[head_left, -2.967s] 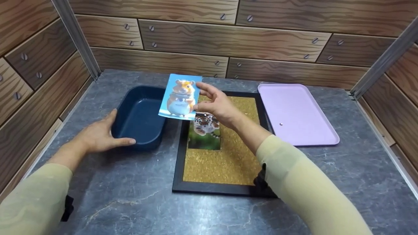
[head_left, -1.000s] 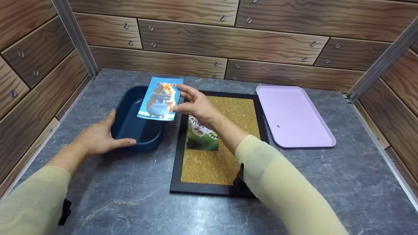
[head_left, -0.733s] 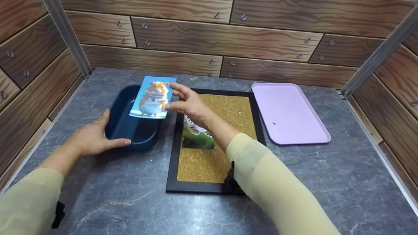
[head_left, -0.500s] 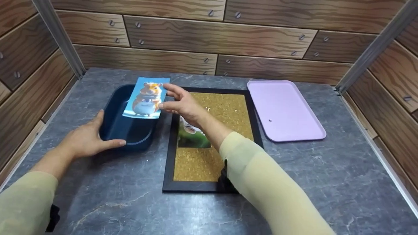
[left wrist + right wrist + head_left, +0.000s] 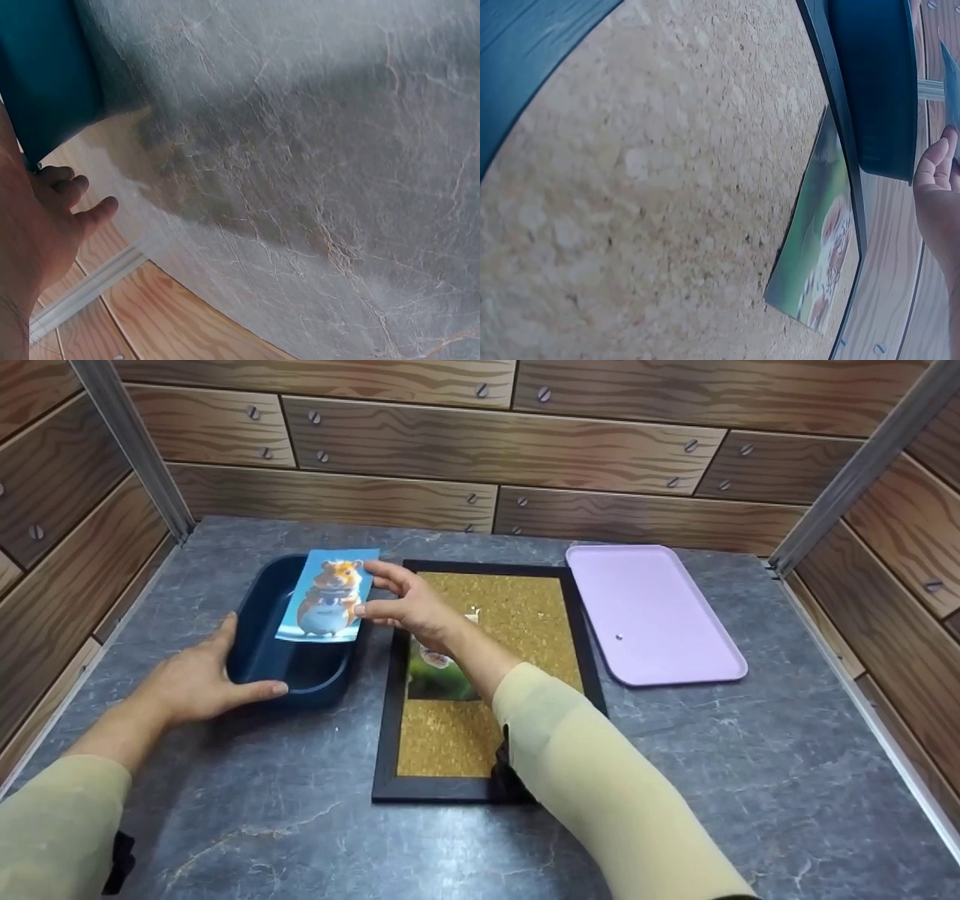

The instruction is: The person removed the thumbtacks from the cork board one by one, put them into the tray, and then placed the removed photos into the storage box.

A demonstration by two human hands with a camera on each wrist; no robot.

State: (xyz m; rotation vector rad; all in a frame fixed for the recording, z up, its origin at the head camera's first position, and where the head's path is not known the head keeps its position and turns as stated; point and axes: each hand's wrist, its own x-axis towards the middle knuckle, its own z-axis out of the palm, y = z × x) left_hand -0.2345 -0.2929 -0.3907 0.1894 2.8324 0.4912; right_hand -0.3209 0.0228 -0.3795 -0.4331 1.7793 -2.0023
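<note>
My right hand (image 5: 412, 611) pinches the right edge of a glossy hamster picture (image 5: 326, 600) between thumb and fingers, over the dark blue bin (image 5: 319, 690). In the right wrist view only part of this hand (image 5: 939, 187) and a sliver of the picture show at the right edge. My left hand (image 5: 199, 675) lies at the bin's near left corner, thumb along the front wall and fingers along the left side. A tiger picture (image 5: 821, 240) lies on the black-framed cork board (image 5: 442, 742); my right hand and wrist hide part of it in the head view.
A lilac tray (image 5: 667, 600) stands right of the board, with a tiny shiny bit (image 5: 619, 637) on it. Wood-patterned walls (image 5: 390, 450) enclose the grey marbled table (image 5: 285, 825) at the back and sides.
My right hand has carried the hamster picture left from over the cork board to over the bin, and lowered it slightly. My left hand stays by the bin. The head view has shifted.
</note>
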